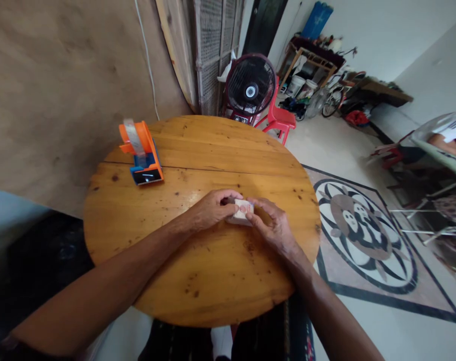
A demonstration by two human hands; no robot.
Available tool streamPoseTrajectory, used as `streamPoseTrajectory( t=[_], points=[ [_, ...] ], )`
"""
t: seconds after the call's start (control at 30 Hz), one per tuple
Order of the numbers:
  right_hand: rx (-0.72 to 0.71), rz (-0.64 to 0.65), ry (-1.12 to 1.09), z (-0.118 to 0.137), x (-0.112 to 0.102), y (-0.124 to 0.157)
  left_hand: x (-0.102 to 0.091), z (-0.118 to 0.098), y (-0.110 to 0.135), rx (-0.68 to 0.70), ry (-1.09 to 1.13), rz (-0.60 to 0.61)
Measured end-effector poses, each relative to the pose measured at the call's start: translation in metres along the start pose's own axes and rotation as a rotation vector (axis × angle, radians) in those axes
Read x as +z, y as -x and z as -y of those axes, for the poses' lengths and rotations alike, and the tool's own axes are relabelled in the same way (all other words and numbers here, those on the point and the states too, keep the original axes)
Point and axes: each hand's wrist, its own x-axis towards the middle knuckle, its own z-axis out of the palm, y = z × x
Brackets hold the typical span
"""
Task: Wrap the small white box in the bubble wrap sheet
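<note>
A small whitish box-shaped pack [244,208] with faint reddish print lies between my hands, low over the round wooden table [197,260]. My left hand [217,208] grips its left end, the thumb on top and the fingers along the far side. At the right end, my right hand [272,220] closes on it with thumb near and fingers far. What the pack is I cannot make out. Away to the left stands an orange and blue tape dispenser [156,159] with a roll of clear tape [133,138], touched by neither hand.
Past the far table edge are a dark red fan [251,91] and a red plastic chair [282,118]. A large wooden board [62,100] rises at the left. Another person's arm [448,145] shows at the far right, near a panda-patterned floor inlay [366,230].
</note>
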Motion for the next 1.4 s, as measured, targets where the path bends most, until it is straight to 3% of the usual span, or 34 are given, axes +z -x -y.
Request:
streamPoseTrajectory(
  t=[0.4, 0.63, 0.73, 0.9, 1.1, 1.23, 1.4],
  points=[
    [-0.045, 0.153, 0.054, -0.011, -0.01, -0.003, 0.001, -0.001, 0.001, 0.005, 0.011, 0.024],
    [0.05, 0.325, -0.016, -0.017, -0.02, -0.005, -0.02, -0.003, 0.004, 0.024, -0.162, -0.1],
    [0.055, 0.324, 0.008, -0.022, -0.015, -0.002, -0.026, -0.003, 0.006, -0.009, -0.164, -0.027],
    [0.063, 0.252, 0.03, -0.02, -0.004, -0.005, -0.017, 0.002, 0.005, -0.005, -0.067, 0.077],
    [0.062, 0.226, 0.06, -0.019, 0.005, -0.017, -0.014, 0.006, 0.0, 0.026, -0.056, -0.038],
    [0.05, 0.307, -0.006, -0.019, -0.002, -0.019, -0.018, 0.008, -0.002, -0.019, -0.074, -0.105],
    [0.096, 0.259, -0.153, -0.026, -0.009, -0.012, -0.021, 0.009, -0.003, -0.061, -0.241, -0.21]
  ],
)
